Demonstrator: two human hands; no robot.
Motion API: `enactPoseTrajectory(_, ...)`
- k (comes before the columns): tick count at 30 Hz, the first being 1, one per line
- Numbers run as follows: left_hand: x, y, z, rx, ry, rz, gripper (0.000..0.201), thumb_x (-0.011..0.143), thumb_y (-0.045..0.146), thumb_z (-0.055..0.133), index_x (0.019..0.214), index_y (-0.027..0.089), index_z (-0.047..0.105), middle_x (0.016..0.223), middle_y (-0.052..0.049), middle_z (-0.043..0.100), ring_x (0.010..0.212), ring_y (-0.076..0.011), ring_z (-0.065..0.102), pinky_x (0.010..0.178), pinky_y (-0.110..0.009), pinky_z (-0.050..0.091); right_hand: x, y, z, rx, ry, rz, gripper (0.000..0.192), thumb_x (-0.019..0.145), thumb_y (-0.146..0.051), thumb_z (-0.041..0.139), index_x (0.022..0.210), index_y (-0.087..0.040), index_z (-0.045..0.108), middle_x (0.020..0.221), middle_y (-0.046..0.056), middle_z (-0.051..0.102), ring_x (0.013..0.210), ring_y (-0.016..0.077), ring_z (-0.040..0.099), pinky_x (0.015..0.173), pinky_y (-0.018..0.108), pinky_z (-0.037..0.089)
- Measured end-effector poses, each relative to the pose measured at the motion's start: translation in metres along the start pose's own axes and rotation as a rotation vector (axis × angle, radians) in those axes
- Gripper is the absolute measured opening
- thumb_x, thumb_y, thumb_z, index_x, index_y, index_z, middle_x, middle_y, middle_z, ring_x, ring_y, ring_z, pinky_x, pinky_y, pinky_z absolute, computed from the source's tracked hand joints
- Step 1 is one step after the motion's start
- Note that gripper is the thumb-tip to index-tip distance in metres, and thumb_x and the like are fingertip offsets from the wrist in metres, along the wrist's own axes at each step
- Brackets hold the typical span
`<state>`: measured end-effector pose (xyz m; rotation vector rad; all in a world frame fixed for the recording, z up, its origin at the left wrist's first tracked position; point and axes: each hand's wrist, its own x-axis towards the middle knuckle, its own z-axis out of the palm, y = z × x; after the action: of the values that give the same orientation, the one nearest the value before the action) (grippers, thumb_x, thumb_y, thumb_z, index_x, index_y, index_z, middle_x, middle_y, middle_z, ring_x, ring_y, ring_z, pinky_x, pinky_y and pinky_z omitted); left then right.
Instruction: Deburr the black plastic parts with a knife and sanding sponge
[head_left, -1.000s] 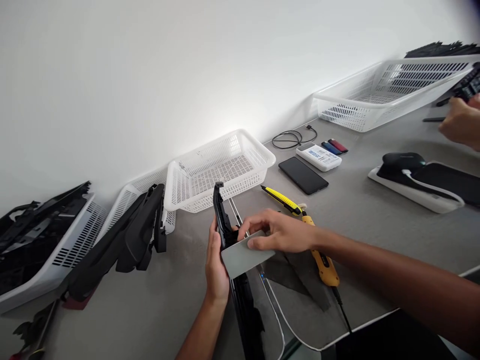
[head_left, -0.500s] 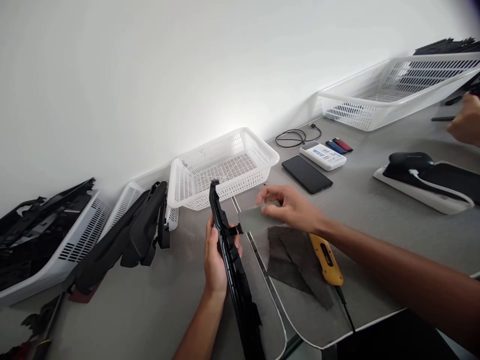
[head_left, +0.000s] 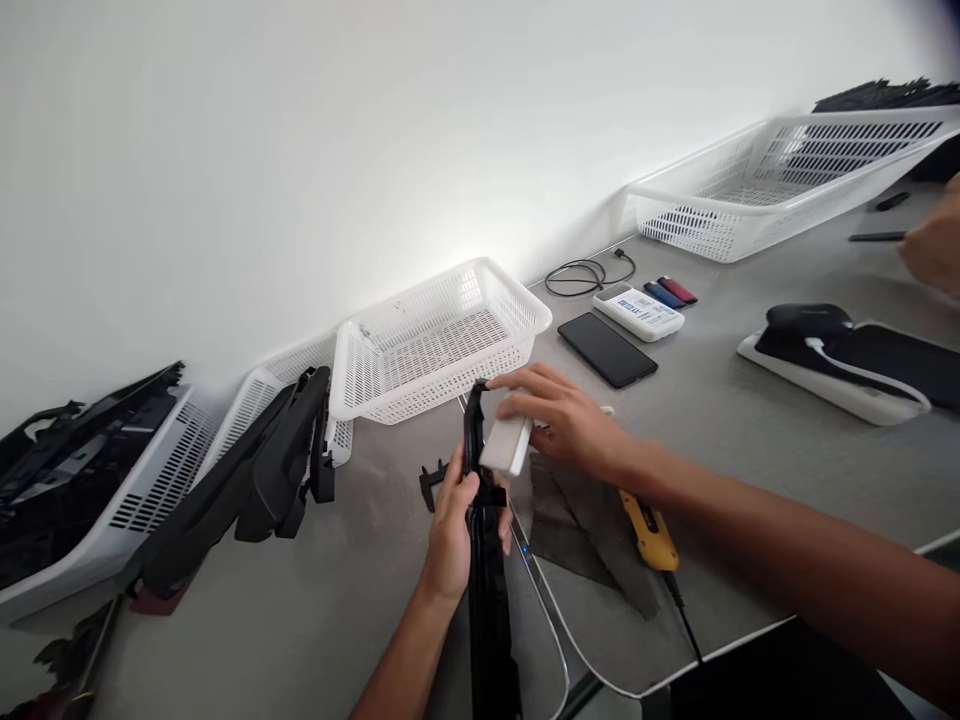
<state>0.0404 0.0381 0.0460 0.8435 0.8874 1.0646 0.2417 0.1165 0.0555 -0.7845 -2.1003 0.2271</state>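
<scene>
My left hand (head_left: 454,535) grips a long black plastic part (head_left: 487,600) that stands on edge over the grey table (head_left: 750,450). My right hand (head_left: 562,415) holds a small white-grey block (head_left: 506,445) against the upper end of that part. A dark grey felt sheet (head_left: 585,530) lies flat just right of the part. A yellow utility knife (head_left: 649,530) lies beside it, partly hidden by my right forearm.
A white basket (head_left: 439,345) stands behind my hands. Left of it, black parts (head_left: 247,480) lean on another basket, and a tray (head_left: 97,500) holds more. A phone (head_left: 606,350), a cable (head_left: 585,275), a large basket (head_left: 780,180) and a co-worker's hand (head_left: 934,250) are at the right.
My right hand came back from the table near the basket and now presses the block onto the part's top. My left hand turned the part more upright and shifted it right.
</scene>
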Motion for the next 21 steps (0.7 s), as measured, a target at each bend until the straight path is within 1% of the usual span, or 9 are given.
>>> enactPoseTrajectory(2,-0.002,0.004,0.003,-0.007,0.014,0.023,0.046,0.097,0.045,0.063,0.138,0.026,0.051,0.08,0.003,0.064,0.049,-0.0116,0.055,0.042,-0.023,0.05,0.0,0.005,-0.002,-0.067,0.042,0.005,0.032,0.092,0.001,0.055,0.103,-0.023,0.073,0.136,0.01,0.072,0.119,0.0299,0.063,0.101,0.05,0.054)
enactPoseTrajectory(4,-0.002,0.005,0.004,-0.007,0.032,0.014,0.055,0.098,0.045,0.062,0.146,0.028,0.043,0.077,0.004,0.064,0.049,-0.0124,0.055,0.042,-0.023,0.05,0.0,0.005,-0.001,-0.08,0.032,-0.017,0.033,0.092,0.0,0.056,0.107,-0.023,0.074,0.135,0.009,0.073,0.12,0.0297,0.064,0.101,0.05,0.054)
enactPoseTrajectory(6,-0.001,0.004,0.002,0.004,0.061,0.003,0.057,0.097,0.045,0.063,0.146,0.027,0.042,0.078,0.003,0.065,0.048,-0.0126,0.055,0.041,-0.024,0.05,-0.001,0.002,0.001,-0.032,0.016,-0.028,0.031,0.095,-0.008,0.061,0.118,-0.024,0.074,0.13,0.009,0.075,0.118,0.0284,0.066,0.1,0.048,0.056)
enactPoseTrajectory(8,0.002,0.001,0.001,0.026,0.086,0.008,0.052,0.095,0.045,0.064,0.14,0.024,0.047,0.081,0.002,0.066,0.048,-0.0124,0.055,0.04,-0.024,0.05,-0.002,-0.001,0.003,0.059,0.023,-0.012,0.034,0.097,-0.015,0.064,0.128,-0.024,0.073,0.127,0.009,0.076,0.116,0.0264,0.069,0.1,0.045,0.058)
enactPoseTrajectory(9,0.003,0.0,0.0,0.04,0.086,0.009,0.049,0.095,0.045,0.064,0.137,0.023,0.049,0.082,0.002,0.066,0.048,-0.0124,0.056,0.04,-0.025,0.05,-0.003,-0.002,0.004,0.106,0.033,0.01,0.037,0.098,-0.015,0.063,0.133,-0.025,0.071,0.129,0.009,0.075,0.117,0.0256,0.07,0.1,0.044,0.059)
enactPoseTrajectory(11,0.004,-0.002,-0.001,0.06,0.07,0.0,0.046,0.095,0.044,0.063,0.133,0.022,0.051,0.082,0.002,0.066,0.048,-0.0121,0.056,0.04,-0.025,0.051,-0.004,-0.002,0.006,0.166,0.069,0.071,0.049,0.098,-0.008,0.056,0.141,-0.028,0.068,0.143,0.008,0.07,0.126,0.0244,0.069,0.105,0.044,0.059)
enactPoseTrajectory(14,0.004,-0.003,-0.001,0.063,0.039,-0.013,0.049,0.096,0.044,0.062,0.138,0.023,0.05,0.083,0.002,0.066,0.047,-0.0114,0.055,0.039,-0.024,0.05,-0.005,0.003,0.008,0.173,0.139,0.162,0.065,0.094,0.0,0.049,0.147,-0.033,0.065,0.161,0.004,0.055,0.143,0.0253,0.059,0.113,0.046,0.056)
enactPoseTrajectory(18,0.001,-0.001,0.0,0.058,-0.005,-0.058,0.063,0.096,0.043,0.064,0.153,0.026,0.041,0.084,0.002,0.066,0.048,-0.012,0.056,0.04,-0.024,0.05,-0.002,0.018,0.004,0.185,0.232,0.317,0.064,0.094,-0.002,0.049,0.148,-0.032,0.065,0.165,0.003,0.051,0.151,0.029,0.05,0.123,0.05,0.047)
enactPoseTrajectory(21,0.0,0.0,0.001,0.059,-0.016,-0.075,0.065,0.097,0.043,0.063,0.155,0.026,0.039,0.084,0.001,0.066,0.049,-0.0122,0.057,0.041,-0.024,0.051,0.001,0.024,-0.002,0.368,0.196,0.431,0.064,0.089,-0.005,0.054,0.147,-0.028,0.067,0.166,0.005,0.048,0.153,0.032,0.047,0.122,0.053,0.046)
